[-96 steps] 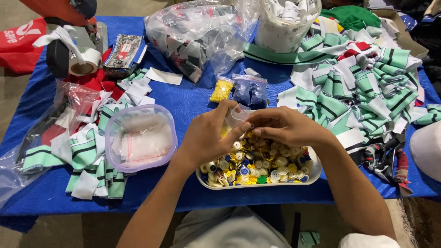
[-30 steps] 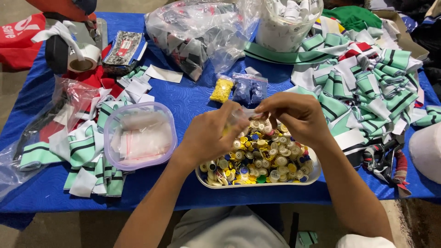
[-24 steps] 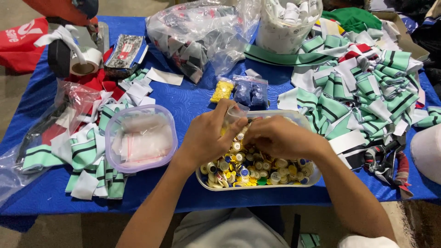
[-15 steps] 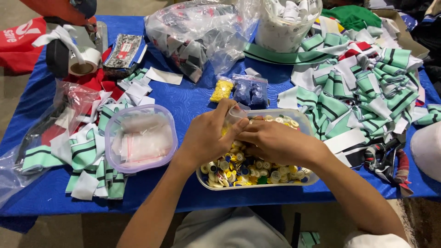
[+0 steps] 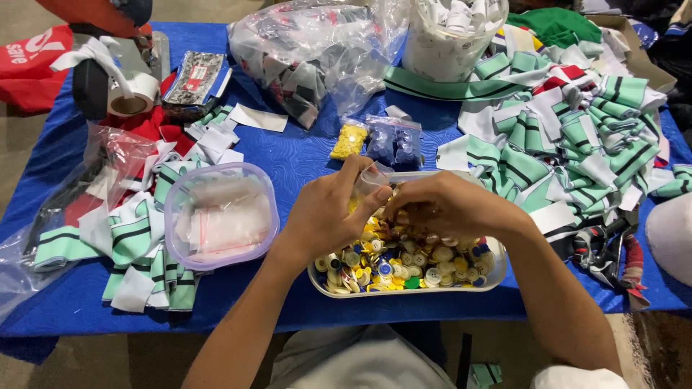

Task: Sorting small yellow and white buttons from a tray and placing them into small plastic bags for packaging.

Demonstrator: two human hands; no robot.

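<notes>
Nearest, keep both hands low over the white tray [image 5: 491,277] of mixed buttons [image 5: 404,263], so anything dropped falls back in. Hold the small clear bag [image 5: 372,180] with the left hand [image 5: 330,212], fingers curled and pinching its mouth open, just above the tray's far edge. Feed with the right hand [image 5: 447,209], fingertips gathered beside the bag's opening; cannot tell whether a button sits between them. Pick one colour at a time, judging by the yellow packet [image 5: 349,140] and the blue packets [image 5: 395,140] lying just beyond on the blue tablecloth [image 5: 303,158]. Leave the lidded tub [image 5: 220,215] of spare bags at the left within reach. Farther off, avoid the striped fabric pieces [image 5: 577,130].
</notes>
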